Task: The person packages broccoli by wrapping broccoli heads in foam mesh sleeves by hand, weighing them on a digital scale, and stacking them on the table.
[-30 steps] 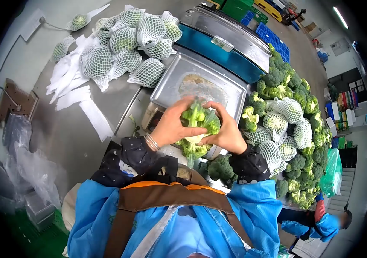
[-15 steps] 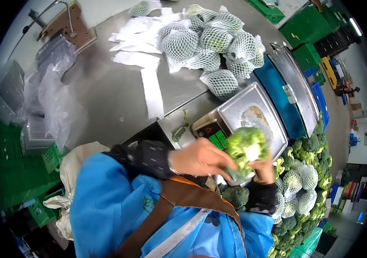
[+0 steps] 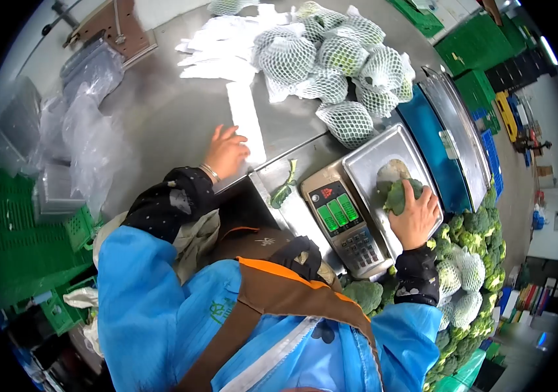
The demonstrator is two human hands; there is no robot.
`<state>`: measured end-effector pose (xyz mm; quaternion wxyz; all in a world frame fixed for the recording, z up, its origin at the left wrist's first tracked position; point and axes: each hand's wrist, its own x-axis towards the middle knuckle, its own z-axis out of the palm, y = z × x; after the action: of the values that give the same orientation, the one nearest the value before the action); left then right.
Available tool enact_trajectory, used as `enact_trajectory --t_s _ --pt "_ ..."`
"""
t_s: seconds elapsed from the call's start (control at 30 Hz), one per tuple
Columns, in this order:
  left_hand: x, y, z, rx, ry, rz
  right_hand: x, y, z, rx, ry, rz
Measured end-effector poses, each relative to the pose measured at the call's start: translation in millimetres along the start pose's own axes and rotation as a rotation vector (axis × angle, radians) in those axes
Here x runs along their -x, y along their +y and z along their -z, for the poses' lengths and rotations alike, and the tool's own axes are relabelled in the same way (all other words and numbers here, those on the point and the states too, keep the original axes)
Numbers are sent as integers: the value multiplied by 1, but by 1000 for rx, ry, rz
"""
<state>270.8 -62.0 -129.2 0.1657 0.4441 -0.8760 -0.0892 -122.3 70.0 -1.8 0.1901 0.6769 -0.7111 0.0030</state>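
My right hand [image 3: 416, 219] is wrapped round a head of broccoli [image 3: 394, 198] on the metal pan [image 3: 373, 153] of a digital scale [image 3: 344, 215]. Green figures light up the scale's display, too small to read. My left hand [image 3: 226, 153] is at the steel table's edge, fingers spread and holding nothing. Close beside its fingertips lies a flat white foam net sleeve [image 3: 246, 121]. A torn green leaf [image 3: 284, 186] rests between that hand and the scale.
Broccoli heads in white foam nets [image 3: 334, 62] are heaped at the back, beside stacked flat sleeves [image 3: 220, 49]. Clear plastic bags [image 3: 89, 124] lie left. A blue bin [image 3: 432, 147] stands behind the scale. Bare broccoli [image 3: 475, 225] is piled at right.
The broccoli has gone from between both hands down onto the scale pan with my right hand. My left hand has let go and moved left and up to the foam sleeve.
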Motion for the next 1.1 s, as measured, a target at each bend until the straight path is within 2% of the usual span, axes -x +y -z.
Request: enact_trajectory --t_s 0.1,0.17,0.2,0.27,0.33,0.4,0.47,0.5,0.57,0.6,0.63,0.7,0.83,0.87,0.9,0.93,0.97,1.0,1.07,1.1 --pt "-21 13 8 288 44 67 7 4 10 -134 3 -17" --pt "-38 43 27 536 126 155 5 -6 21 -419 75 45" --pt "-43 64 44 618 114 122 2 -17 32 -577 127 84" --pt "-53 109 80 786 68 45 -2 -43 47 -1239 -8 -31" --pt "-60 145 89 938 68 28 -10 -78 61 -1663 2 -136" --pt "-66 166 83 1037 53 -9 -16 -91 72 -1487 -89 -164" --pt "-71 179 85 1247 -46 -24 -10 -88 54 -1542 -83 -201" --pt "-74 182 85 1290 -117 -41 -9 -86 52 -1629 -14 -233" --pt "-77 185 84 1371 -261 -64 -6 -79 44 -1741 -10 -237" --pt "-78 185 82 1336 -285 -61 -5 -75 40 -1799 -9 -235" --pt "-80 183 78 1299 -305 -60 -3 -69 38 -1698 -79 -233" --pt "-84 185 78 1190 -345 -47 -1 -69 37 -1713 -56 -287" --pt "-90 190 76 1349 -317 -52 2 -56 38 -1622 -52 -405" --pt "-92 192 77 1351 -368 -52 2 -52 38 -1605 -68 -423" --pt "-93 191 78 1353 -414 -49 2 -53 31 -1852 105 -308" --pt "-94 190 78 1357 -459 -42 2 -49 28 -1830 172 -260" --pt "-96 186 69 1288 -418 -174 2 -45 28 -1807 235 -211" --pt "-97 186 69 1292 -535 -73 1 -43 28 -1783 294 -163" --pt "-97 188 72 1281 -768 130 1 -43 31 -2043 309 -223" --pt "-96 192 73 1394 -837 211 1 -43 28 -2177 317 -267"
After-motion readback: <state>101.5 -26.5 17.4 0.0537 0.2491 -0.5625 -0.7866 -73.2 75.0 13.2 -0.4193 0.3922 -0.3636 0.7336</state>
